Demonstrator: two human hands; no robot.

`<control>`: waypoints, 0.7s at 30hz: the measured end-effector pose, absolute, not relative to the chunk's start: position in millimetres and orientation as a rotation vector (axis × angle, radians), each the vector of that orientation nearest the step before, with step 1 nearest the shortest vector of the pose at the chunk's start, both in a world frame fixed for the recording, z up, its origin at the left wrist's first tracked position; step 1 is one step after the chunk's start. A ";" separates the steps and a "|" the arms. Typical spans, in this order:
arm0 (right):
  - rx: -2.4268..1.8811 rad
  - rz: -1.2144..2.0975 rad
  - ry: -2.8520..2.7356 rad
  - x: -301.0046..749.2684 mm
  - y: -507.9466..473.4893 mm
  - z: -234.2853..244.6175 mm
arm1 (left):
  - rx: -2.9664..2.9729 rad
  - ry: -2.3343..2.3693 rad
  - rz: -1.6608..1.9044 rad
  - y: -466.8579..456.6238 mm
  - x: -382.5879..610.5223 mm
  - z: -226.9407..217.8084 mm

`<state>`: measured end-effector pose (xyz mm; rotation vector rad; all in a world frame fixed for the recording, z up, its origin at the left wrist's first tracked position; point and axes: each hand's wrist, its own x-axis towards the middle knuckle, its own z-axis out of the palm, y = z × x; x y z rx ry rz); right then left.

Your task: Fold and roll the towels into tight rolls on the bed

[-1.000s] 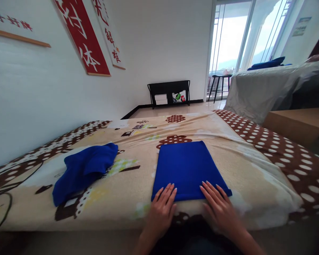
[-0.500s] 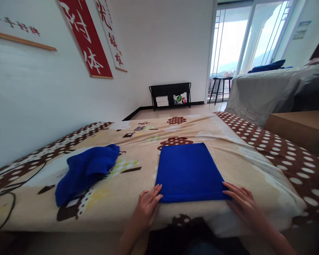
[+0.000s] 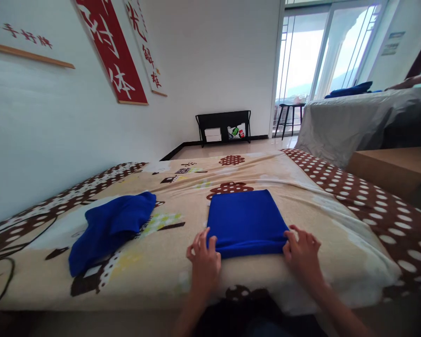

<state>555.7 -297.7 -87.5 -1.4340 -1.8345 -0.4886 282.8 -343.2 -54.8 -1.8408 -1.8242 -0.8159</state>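
Note:
A folded blue cloth (image 3: 247,217) lies flat on a patterned blanket, its near edge bunched into a crease. At its near left corner, my left hand (image 3: 205,257) has curled fingers closed on the fabric. My right hand (image 3: 303,255) pinches the near right corner in the same way. The fingertips are partly hidden against the cloth. To the left rests a second blue cloth (image 3: 114,227), crumpled and loose, apart from both hands.
The beige and brown dotted blanket (image 3: 182,248) covers the surface under my hands. A dark cable (image 3: 12,276) curves at the left. Brown box (image 3: 389,166) and grey-covered table (image 3: 337,124) stand right, with another person's arm (image 3: 412,82) over the table.
My hands have gone from fingers stretched along the cloth's sides to curled grips at its near corners. The near edge has been drawn up and away from me. Another person's arm has appeared at right.

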 end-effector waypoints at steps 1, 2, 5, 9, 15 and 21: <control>-1.326 -0.452 -1.854 541.8 -301.9 -90.7 | -1.890 -1.699 -0.850 -343.0 295.7 -59.3; -1.202 -0.400 -1.896 528.9 -305.8 -94.4 | -1.968 -1.552 -0.876 -343.0 307.5 -64.5; -0.944 -0.263 -2.020 508.7 -313.1 -103.5 | -2.184 -1.198 -0.877 -344.0 326.5 -79.1; -1.035 -0.317 -2.037 544.5 -310.7 -105.1 | -2.239 -1.168 -0.787 -349.8 297.4 -86.5; -1.232 -0.445 -2.005 582.3 -310.7 -96.7 | -2.136 -1.385 -0.698 -355.0 263.1 -79.9; -1.051 -0.273 -2.282 518.9 -311.5 -84.8 | -2.552 -1.347 -0.513 -339.6 316.9 -57.8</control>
